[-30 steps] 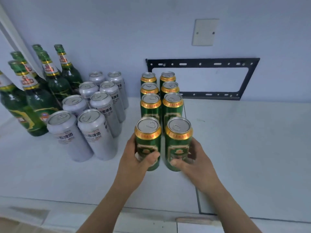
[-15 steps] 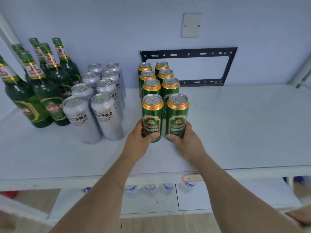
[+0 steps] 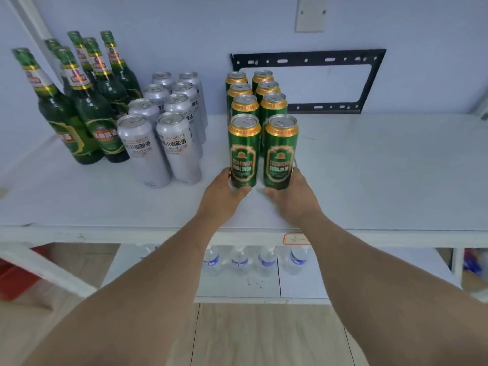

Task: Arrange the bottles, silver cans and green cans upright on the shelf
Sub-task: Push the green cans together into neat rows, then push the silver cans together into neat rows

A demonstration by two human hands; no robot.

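Observation:
On the white shelf (image 3: 369,175) stand two rows of green cans; the front pair is the left green can (image 3: 244,150) and the right green can (image 3: 281,151), both upright. My left hand (image 3: 224,196) wraps the base of the left can, my right hand (image 3: 295,196) the base of the right can. Several silver cans (image 3: 158,133) stand upright in two rows to the left. Further left, several green bottles (image 3: 87,101) stand upright near the wall.
A black metal bracket (image 3: 309,80) hangs on the wall behind the green cans. A lower shelf holds water bottles (image 3: 239,260). A red crate (image 3: 15,276) sits at lower left. The shelf's right half is bare white board.
The view has pulled back and down from the shelf, showing its front edge and the lower shelf. My hands have slid lower on the two front green cans, which stay upright.

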